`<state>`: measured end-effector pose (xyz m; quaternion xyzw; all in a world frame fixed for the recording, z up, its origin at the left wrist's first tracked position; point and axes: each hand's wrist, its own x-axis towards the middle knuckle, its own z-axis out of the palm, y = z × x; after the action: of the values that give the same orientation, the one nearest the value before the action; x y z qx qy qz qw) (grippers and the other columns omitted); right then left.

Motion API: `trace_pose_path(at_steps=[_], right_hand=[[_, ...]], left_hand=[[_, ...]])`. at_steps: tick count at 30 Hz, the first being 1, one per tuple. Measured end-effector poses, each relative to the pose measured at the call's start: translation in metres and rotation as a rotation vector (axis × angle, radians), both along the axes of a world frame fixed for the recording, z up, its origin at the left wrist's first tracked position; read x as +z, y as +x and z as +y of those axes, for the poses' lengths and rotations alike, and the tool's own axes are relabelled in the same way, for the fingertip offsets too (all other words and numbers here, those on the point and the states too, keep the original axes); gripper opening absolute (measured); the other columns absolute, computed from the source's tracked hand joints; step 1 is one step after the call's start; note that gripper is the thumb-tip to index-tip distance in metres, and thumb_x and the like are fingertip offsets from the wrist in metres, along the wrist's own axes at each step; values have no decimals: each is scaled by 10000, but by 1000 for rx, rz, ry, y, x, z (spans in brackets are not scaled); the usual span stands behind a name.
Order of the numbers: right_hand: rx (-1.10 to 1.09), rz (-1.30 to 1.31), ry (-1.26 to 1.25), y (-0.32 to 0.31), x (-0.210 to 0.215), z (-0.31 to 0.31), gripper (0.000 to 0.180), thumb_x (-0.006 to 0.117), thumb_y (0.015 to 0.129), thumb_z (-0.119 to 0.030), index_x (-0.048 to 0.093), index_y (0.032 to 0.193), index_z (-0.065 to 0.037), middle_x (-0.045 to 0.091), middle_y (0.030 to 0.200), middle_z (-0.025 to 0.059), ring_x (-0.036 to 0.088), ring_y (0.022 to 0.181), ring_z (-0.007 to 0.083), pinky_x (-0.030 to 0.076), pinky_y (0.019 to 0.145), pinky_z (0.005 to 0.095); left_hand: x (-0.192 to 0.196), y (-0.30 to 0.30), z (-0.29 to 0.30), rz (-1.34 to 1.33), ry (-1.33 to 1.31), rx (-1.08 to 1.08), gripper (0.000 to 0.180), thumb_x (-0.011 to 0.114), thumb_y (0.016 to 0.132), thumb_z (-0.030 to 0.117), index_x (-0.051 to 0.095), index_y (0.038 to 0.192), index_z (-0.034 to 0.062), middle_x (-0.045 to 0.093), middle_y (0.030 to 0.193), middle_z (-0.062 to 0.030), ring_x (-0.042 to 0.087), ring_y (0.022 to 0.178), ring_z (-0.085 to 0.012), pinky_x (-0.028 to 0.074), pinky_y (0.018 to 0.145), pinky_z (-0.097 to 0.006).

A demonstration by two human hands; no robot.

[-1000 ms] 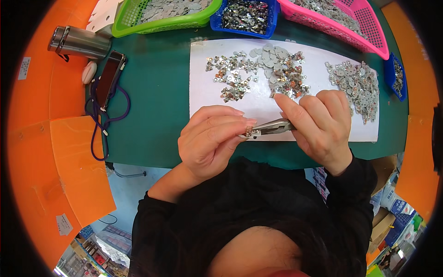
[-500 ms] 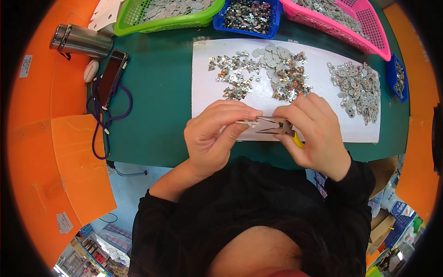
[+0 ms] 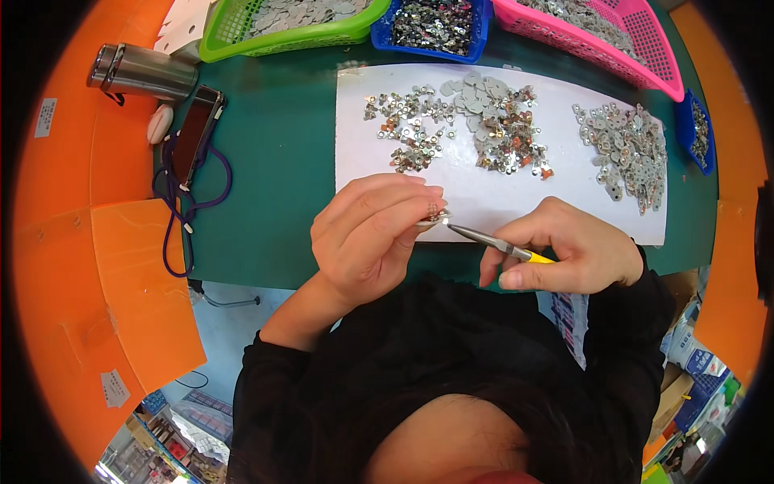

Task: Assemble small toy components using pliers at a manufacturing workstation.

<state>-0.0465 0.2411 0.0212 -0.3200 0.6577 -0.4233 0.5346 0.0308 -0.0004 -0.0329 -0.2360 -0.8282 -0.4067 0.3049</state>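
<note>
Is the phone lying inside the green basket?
No, the phone lies flat on the green table beside a metal flask, while the green basket holds small grey parts.

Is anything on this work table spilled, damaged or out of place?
Nothing stands out. The small metal parts lie in loose piles on the white sheet, none on the green mat. The left hand pinches one part; the right hand holds tweezers.

On your bench [image 3: 282, 169] sit a steel flask [image 3: 143, 73], a phone [image 3: 196, 133] with purple cord, and green [image 3: 282, 36], blue [image 3: 427, 47] and pink baskets [image 3: 597, 60].
</note>
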Motion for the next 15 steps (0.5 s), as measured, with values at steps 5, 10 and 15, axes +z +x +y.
trace_pose_path(at_steps=[5, 10, 15], right_hand=[[42, 69, 10, -6, 1, -4, 286, 678, 901, -290, 721, 1032, -40, 645, 709, 41, 574, 643, 98, 436, 610, 266], [30, 20, -28, -6, -8, 0, 307, 680, 904, -308, 724, 1048, -41, 610, 674, 29, 550, 632, 87, 414, 590, 262], [30, -36, -102, -7, -17, -1, 291, 688, 902, -295, 726, 1052, -48, 601, 656, 19, 534, 613, 83, 399, 576, 262]], left_hand=[[-2, -1, 1, 11, -13, -9, 193, 719, 752, -56, 699, 934, 5, 729, 904, -90, 701, 825, -262, 570, 717, -319], [-2, -1, 0, 4, 3, -56, 177, 722, 759, -38, 696, 927, 10, 727, 900, -88, 700, 823, -262, 569, 710, -317], [-3, -2, -1, 19, -1, -78, 163, 719, 774, -31, 685, 929, 9, 718, 879, -90, 693, 802, -265, 566, 699, -323]])
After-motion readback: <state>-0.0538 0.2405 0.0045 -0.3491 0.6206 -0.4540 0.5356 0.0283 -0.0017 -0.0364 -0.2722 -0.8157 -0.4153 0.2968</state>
